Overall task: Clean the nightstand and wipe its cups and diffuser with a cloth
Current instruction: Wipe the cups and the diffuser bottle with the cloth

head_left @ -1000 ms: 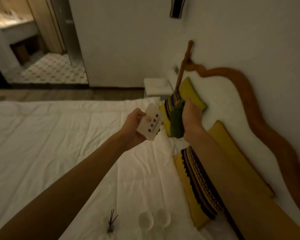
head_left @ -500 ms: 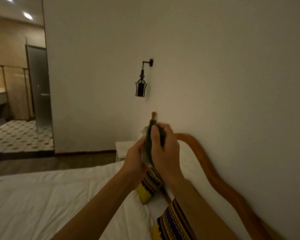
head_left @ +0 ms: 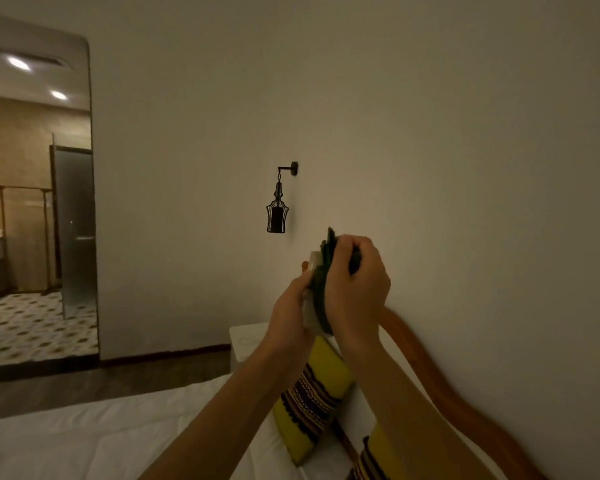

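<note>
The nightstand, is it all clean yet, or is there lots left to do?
Not yet. The right hand rubs a green cloth over a small white card held by the left hand. The nightstand top looks bare, maybe wiped. The cups and diffuser aren't in view, so I can't tell.

My feed is dim and warm-toned; the bedroom itself has no lit source that I can see. The brightest spots are two recessed ceiling lights at the upper left of the frame, glowing with slight bloom over the tiled side room. The wall lantern at centre is unlit, a dark silhouette. The big wall fades from soft beige into murky corners. Wide-angle bending curves the doorway edge at left. Both forearms at the bottom look soft, and the shadows are grainy.
</note>
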